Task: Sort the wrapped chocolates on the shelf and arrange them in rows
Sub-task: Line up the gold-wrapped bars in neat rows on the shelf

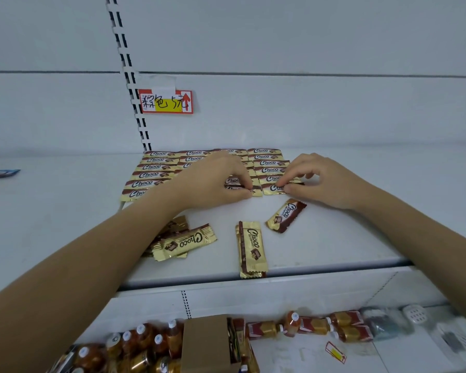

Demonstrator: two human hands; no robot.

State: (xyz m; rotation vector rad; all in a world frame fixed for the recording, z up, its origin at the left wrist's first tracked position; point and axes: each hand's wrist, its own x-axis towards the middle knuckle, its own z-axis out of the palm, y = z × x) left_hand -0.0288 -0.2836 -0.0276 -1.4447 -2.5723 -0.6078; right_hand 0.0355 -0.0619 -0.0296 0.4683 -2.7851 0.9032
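**Squaring the front bars, next loose one just beside the right hand**

Both hands are at the front edge of the arranged rows [151, 175] at the back of the shelf [334, 238]. The left hand [213, 181] has its grip pinched on the front bar of the third column [256, 190]. The right hand [323, 181] has its grip pinched, thumb and forefinger, on the front bar of the fourth column [272, 188].

The likely next pick is the tilted bar [285, 215]. It lies just in front of the right hand, toward the person, with its long axis diagonal to the rows. It would need turning to lie crosswise like the rest, and nothing blocks it.

The lengthwise bar [250, 249] points front to back at the shelf lip, between the arms. A heap [183, 240] is partly hidden under the left forearm.

Bottles [315, 325] and a cardboard box [205, 343] sit on the shelf below.
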